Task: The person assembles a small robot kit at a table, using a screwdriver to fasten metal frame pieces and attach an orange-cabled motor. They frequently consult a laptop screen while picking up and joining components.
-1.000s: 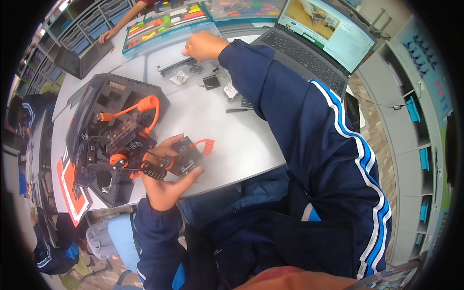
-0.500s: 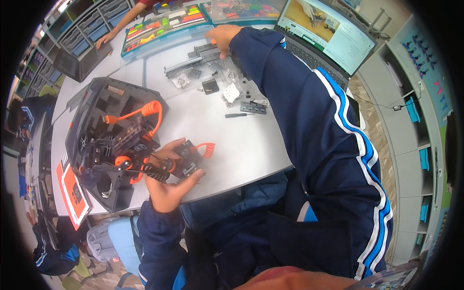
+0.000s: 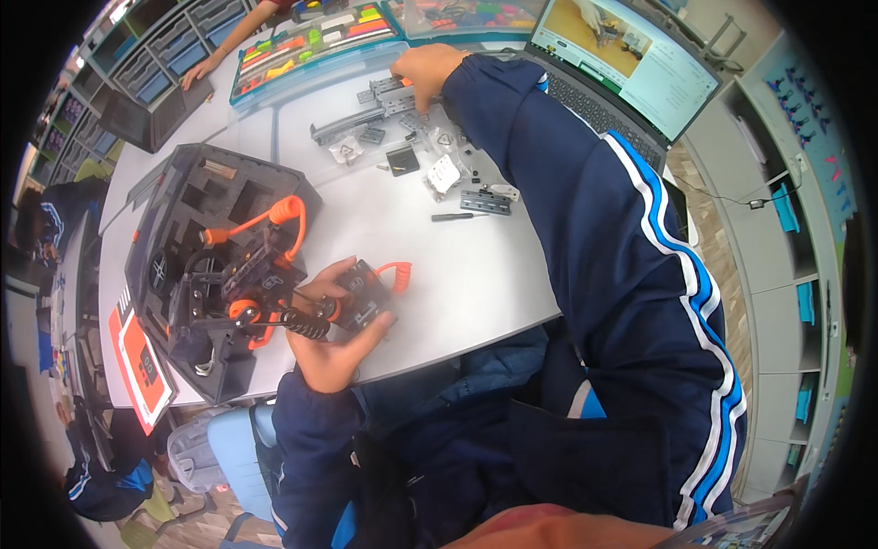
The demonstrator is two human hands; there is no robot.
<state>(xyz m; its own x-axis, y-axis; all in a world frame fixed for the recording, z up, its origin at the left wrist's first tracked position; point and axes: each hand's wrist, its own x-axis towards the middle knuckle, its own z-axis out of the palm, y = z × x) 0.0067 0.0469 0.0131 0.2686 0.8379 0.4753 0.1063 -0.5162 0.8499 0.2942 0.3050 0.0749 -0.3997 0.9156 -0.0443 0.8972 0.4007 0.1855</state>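
My left hand (image 3: 331, 352) is wrapped round a black box-shaped robot module (image 3: 364, 297) at the near left of the table. An orange coiled cable (image 3: 395, 274) sticks out on the module's far side. Joined to it by a dark coiled part is a larger black robot assembly (image 3: 261, 274) with orange cables. My right hand (image 3: 428, 73) reaches to the far side, its fingers bent down over grey slotted beams (image 3: 389, 99). What its fingertips grip is hidden; a small orange bit shows beside them.
A dark open case (image 3: 219, 169) stands behind the assembly, an orange-white booklet (image 3: 142, 366) beside it. Near the beams are plastic bags (image 3: 443, 174), a black square part (image 3: 402, 161) and a screwdriver (image 3: 453, 217). A laptop (image 3: 622, 64) stands right; another person's hand (image 3: 197, 73) rests far left.
The left hand and its module have shifted slightly right, and the attached assembly has turned a little. The right hand stays over the grey beams. The view has moved slightly.
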